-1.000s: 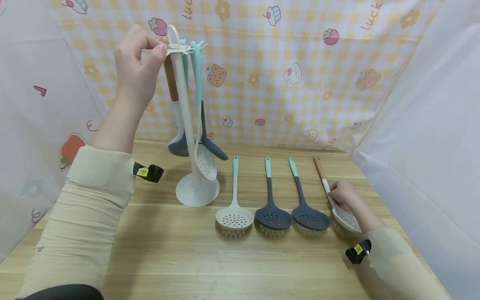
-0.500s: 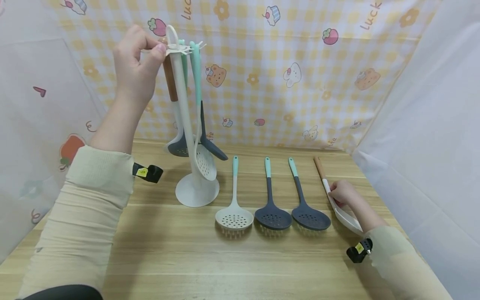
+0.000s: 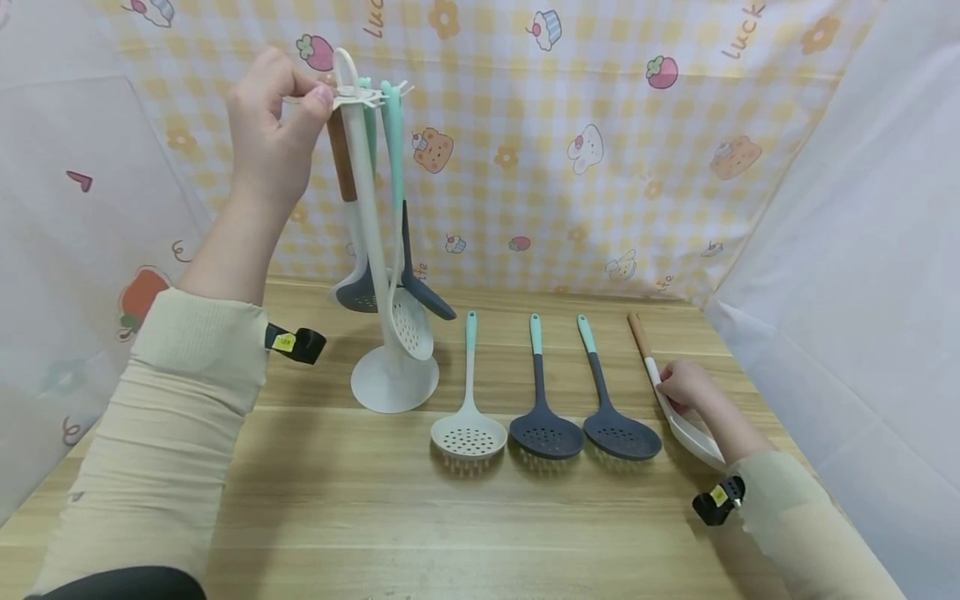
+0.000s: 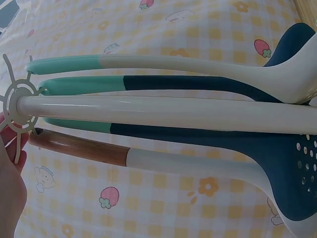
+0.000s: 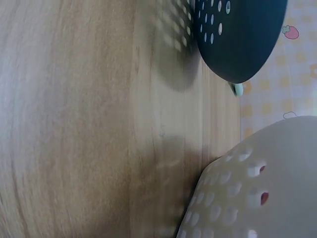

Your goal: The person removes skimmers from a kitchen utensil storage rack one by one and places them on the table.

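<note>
At upper left in the head view, my left hand [image 3: 272, 133] pinches the rim of the hook ring on a white utensil stand [image 3: 393, 385]. The left wrist view shows my fingers beside the ring, with several utensils hanging along the pole [image 4: 148, 111]. At far right my right hand [image 3: 690, 387] grips the white shaft of a brown-handled skimmer [image 3: 639, 335]. Its white head is tilted on edge, partly behind my wrist. In the right wrist view the perforated head [image 5: 277, 183] fills the lower right and hides my hand.
Lying between the stand and my right hand are a white skimmer [image 3: 468, 435] and two dark skimmers, one in the middle [image 3: 546, 433] and one further right [image 3: 621, 435], all with mint handles. A patterned cloth [image 3: 510, 192] closes the back of the wooden table [image 3: 465, 533].
The head of the brown-handled skimmer has rolled onto its edge in my right hand, so its holes no longer face the head camera. My left hand stays on the stand.
</note>
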Action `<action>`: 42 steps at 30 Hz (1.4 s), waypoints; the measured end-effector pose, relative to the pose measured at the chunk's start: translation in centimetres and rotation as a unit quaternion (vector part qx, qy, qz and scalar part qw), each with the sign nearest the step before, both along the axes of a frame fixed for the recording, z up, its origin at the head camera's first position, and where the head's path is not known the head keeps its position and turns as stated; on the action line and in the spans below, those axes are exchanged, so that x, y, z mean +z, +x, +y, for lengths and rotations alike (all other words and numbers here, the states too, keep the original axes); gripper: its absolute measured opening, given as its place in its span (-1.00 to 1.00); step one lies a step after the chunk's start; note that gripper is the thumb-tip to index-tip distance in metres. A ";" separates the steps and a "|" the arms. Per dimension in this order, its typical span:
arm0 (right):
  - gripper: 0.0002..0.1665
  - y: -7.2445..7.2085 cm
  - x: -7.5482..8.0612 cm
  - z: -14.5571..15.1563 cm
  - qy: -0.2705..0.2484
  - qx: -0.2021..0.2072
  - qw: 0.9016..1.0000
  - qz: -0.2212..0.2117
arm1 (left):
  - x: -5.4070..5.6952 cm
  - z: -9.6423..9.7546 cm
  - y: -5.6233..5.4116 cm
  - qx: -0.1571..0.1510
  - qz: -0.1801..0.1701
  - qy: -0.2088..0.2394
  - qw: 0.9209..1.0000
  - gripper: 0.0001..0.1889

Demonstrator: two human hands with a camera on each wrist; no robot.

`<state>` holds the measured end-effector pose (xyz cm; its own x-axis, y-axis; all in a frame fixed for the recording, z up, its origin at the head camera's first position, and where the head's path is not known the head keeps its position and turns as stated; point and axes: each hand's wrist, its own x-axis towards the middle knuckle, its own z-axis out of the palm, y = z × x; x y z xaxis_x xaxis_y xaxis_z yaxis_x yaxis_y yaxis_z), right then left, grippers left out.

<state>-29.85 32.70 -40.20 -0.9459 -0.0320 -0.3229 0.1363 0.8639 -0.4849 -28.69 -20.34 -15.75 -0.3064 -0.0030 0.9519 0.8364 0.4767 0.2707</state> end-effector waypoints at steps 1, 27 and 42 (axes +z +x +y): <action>-0.80 0.0 0.1 0.0 -0.005 -0.002 1.000 -0.005 | 0.0 0.0 0.0 0.000 0.000 0.000 1.000 -0.72; -0.56 1.2 6.7 -6.6 0.067 0.071 0.983 0.158 | 0.1 0.0 -0.4 -0.019 -0.009 0.028 0.999 -0.72; -0.74 5.2 11.0 -14.3 -0.086 0.099 0.934 0.332 | 0.3 -0.4 0.1 -0.014 -0.014 0.011 1.000 -0.62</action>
